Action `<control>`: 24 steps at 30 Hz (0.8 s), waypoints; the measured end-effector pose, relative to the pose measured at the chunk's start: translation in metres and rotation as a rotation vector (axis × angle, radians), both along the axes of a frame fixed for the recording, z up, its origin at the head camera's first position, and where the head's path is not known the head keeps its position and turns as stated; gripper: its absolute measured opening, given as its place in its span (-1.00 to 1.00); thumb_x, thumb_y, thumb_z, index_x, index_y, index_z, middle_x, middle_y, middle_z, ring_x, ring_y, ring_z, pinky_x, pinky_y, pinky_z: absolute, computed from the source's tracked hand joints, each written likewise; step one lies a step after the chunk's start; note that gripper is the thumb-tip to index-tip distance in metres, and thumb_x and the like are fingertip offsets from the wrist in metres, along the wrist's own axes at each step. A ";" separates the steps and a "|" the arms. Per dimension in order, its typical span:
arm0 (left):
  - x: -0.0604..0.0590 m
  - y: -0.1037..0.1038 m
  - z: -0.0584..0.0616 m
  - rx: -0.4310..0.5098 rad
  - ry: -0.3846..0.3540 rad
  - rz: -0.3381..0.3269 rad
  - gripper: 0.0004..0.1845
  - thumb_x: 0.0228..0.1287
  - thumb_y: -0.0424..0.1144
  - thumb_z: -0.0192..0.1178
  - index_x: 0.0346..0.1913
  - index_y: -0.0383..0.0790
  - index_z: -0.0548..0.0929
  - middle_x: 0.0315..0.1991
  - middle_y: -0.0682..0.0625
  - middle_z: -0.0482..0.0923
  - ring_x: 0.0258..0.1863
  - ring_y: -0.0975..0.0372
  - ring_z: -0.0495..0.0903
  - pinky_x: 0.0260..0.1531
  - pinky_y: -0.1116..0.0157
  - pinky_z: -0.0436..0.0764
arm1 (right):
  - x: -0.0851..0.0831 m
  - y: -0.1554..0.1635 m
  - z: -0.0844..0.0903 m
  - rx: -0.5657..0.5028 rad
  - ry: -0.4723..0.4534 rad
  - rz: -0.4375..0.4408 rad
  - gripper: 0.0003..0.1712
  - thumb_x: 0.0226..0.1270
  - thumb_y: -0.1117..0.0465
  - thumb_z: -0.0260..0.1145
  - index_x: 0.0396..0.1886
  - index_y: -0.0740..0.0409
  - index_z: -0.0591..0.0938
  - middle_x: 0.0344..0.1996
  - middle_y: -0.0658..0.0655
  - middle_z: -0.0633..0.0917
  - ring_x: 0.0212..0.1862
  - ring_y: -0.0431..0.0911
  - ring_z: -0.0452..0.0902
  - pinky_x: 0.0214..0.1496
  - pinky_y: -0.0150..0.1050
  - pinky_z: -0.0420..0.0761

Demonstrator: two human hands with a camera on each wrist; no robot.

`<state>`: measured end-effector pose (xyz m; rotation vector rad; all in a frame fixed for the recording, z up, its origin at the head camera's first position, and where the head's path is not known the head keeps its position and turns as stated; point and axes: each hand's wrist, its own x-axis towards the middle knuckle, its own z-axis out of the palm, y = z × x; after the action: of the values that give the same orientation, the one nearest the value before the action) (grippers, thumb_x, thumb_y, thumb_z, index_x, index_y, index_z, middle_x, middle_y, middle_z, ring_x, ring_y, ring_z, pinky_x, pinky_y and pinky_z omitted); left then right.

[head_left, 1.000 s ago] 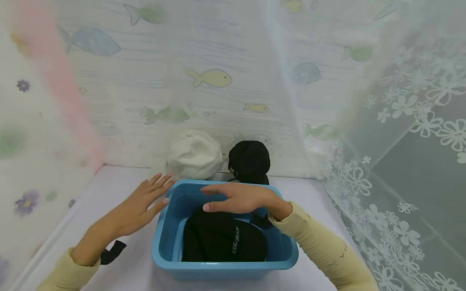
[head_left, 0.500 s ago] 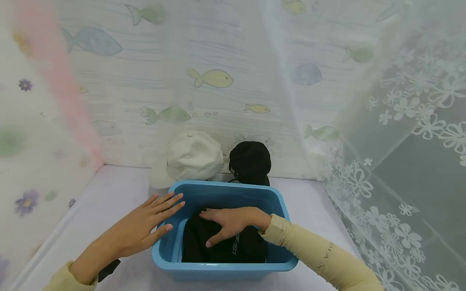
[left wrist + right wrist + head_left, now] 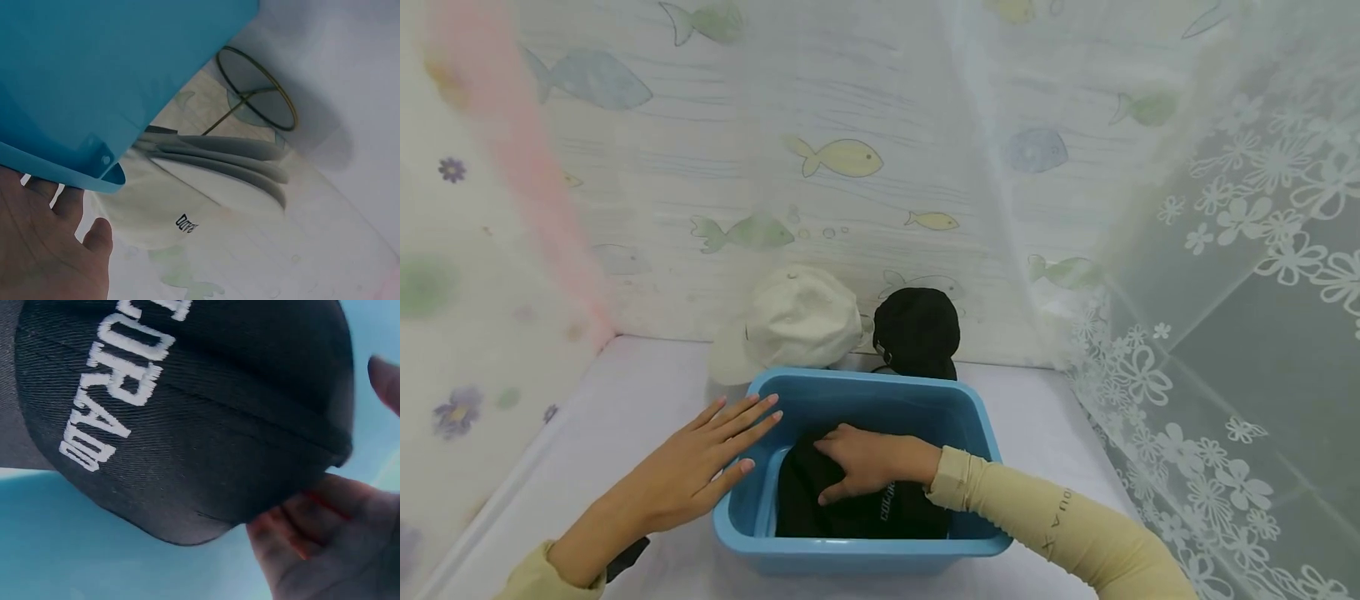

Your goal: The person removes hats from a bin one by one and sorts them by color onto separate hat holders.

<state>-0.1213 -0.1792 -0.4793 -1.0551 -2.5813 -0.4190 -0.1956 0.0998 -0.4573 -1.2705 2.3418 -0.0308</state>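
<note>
A black cap (image 3: 805, 492) with white lettering lies inside the blue plastic tub (image 3: 865, 547). My right hand (image 3: 872, 458) reaches down into the tub over the cap, its fingers bent at the crown's edge. In the right wrist view, the fingers of that hand (image 3: 331, 531) meet the edge of the black cap (image 3: 219, 444), while the thumb stands apart from the fabric. Spread over the tub's left rim is my left hand (image 3: 700, 458), fingers extended. The left wrist view has the left hand (image 3: 50, 244) right at the rim of the tub (image 3: 56, 172).
Behind the tub, a white cap (image 3: 805, 317) and another black cap (image 3: 917, 333) stand near the fish-patterned curtain (image 3: 850, 108). A round-based wire stand (image 3: 275, 90) shows in the left wrist view. The white-covered surface (image 3: 1045, 417) runs along both sides of the tub.
My right hand has come down from above the tub onto the black cap, its fingers bending at the crown. My left hand has shifted slightly right, over the rim.
</note>
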 end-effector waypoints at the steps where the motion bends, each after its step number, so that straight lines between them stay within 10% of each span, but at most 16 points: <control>1: 0.000 0.000 0.000 0.000 -0.004 0.001 -0.34 0.57 -0.05 0.05 0.63 0.03 0.14 0.62 0.02 0.10 0.59 0.08 0.12 0.57 0.35 -0.38 | 0.000 -0.001 -0.001 -0.010 0.018 -0.003 -0.12 0.39 -0.22 0.35 0.48 0.25 0.39 0.37 0.12 0.53 0.30 -0.12 0.46 0.34 -0.27 0.49; 7: 0.003 0.002 -0.001 0.016 -0.031 0.011 -0.34 0.58 -0.06 0.03 0.63 0.06 0.12 0.62 0.03 0.11 0.60 0.09 0.09 0.56 0.37 -0.40 | -0.003 -0.002 -0.007 -0.081 0.048 -0.047 -0.28 0.30 -0.21 0.44 0.28 0.15 0.62 0.10 0.00 0.72 0.05 -0.23 0.62 0.09 -0.35 0.61; 15: 0.004 0.002 0.000 0.042 -0.023 0.004 -0.36 0.57 -0.09 0.05 0.62 0.04 0.16 0.61 0.02 0.13 0.60 0.10 0.09 0.56 0.38 -0.38 | -0.004 0.000 -0.020 -0.149 0.050 -0.065 -0.14 0.22 -0.25 0.48 0.37 0.16 0.53 0.22 0.05 0.65 0.16 -0.21 0.59 0.20 -0.37 0.57; 24: 0.006 0.003 -0.002 0.048 -0.053 0.011 -0.37 0.59 -0.08 0.02 0.62 0.07 0.17 0.63 0.09 0.07 0.61 0.10 0.06 0.56 0.38 -0.40 | -0.003 -0.001 -0.021 -0.172 -0.057 -0.135 -0.50 0.25 -0.01 0.54 0.08 0.17 0.74 -0.27 -0.07 0.78 -0.42 -0.41 0.60 -0.39 -0.54 0.57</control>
<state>-0.1153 -0.1762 -0.4810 -1.0271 -2.6080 -0.5099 -0.1987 0.0989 -0.4782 -1.1699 2.4143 -0.3145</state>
